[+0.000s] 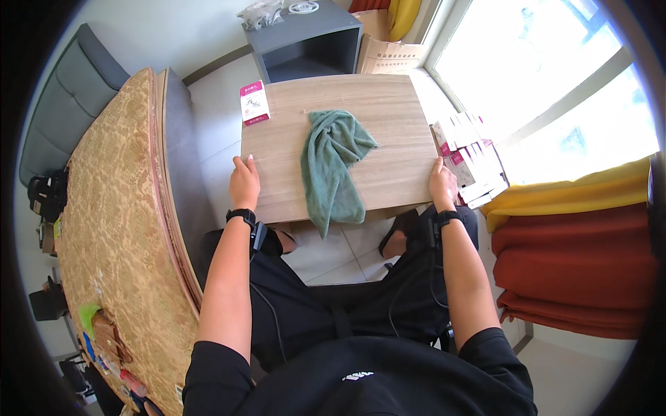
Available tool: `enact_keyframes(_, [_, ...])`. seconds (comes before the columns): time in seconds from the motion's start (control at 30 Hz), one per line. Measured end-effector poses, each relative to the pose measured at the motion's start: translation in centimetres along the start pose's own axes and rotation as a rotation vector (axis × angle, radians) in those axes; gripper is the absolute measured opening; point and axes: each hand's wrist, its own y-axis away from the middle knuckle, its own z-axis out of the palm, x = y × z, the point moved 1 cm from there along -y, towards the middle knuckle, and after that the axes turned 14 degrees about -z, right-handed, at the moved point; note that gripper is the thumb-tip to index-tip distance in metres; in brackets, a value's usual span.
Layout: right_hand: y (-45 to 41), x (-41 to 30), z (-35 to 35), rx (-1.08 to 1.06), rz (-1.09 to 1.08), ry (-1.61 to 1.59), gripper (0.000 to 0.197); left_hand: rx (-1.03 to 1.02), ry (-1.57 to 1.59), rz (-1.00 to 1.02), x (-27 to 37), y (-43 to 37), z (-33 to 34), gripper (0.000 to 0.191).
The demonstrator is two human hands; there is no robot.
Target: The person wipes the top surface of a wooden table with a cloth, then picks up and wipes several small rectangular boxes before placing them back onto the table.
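Note:
A crumpled green cloth lies across the middle of a wood-grain table, one end hanging over the near edge. My left hand grips the table's left edge, thumb on top. On the opposite side, my right hand holds the right edge near the front corner. Neither hand touches the cloth. At the table's far left corner is a pink and white box, beyond my left hand. Both wrists carry black straps with small devices.
A pile of pink and white boxes is beside the table's right edge. Behind the table stands a grey cabinet with a cardboard box next to it. A patterned mattress is at left, red curtains at right.

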Motion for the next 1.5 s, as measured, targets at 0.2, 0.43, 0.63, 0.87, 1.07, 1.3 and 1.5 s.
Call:
enact_keyframes(0.2, [1.0, -0.4, -0.7, 0.084, -0.011, 0.017, 0.063, -0.096, -0.155, -0.121, 0.6, 0.8, -0.4, 0.046])
enact_keyframes(0.43, [0.2, 0.2, -0.3, 0.11, -0.031, -0.04, 0.062, 0.019, -0.211, -0.161, 0.0, 4.1, -0.4, 0.046])
enact_keyframes(0.63, [0.2, 0.0, -0.7, 0.085, -0.017, -0.047, 0.062, 0.03, -0.152, -0.129, 0.0, 5.7, -1.3, 0.042])
enact_keyframes(0.87, [0.1, 0.0, -0.3, 0.073, -0.029, -0.045, 0.061, 0.028, -0.106, -0.158, -0.1, 6.2, -1.6, 0.043])
enact_keyframes(1.07, [0.2, -0.1, -0.5, 0.071, -0.025, -0.057, 0.06, 0.028, -0.095, -0.164, 0.1, 6.2, -2.0, 0.047])
enact_keyframes(1.3, [0.2, -0.2, -0.5, 0.107, -0.011, -0.067, 0.059, 0.067, -0.12, -0.164, 0.2, 6.0, -2.0, 0.044])
enact_keyframes(1.5, [1.0, -1.1, -1.2, 0.099, -0.021, -0.028, 0.059, 0.014, -0.117, -0.195, 0.1, 6.3, -2.1, 0.047])
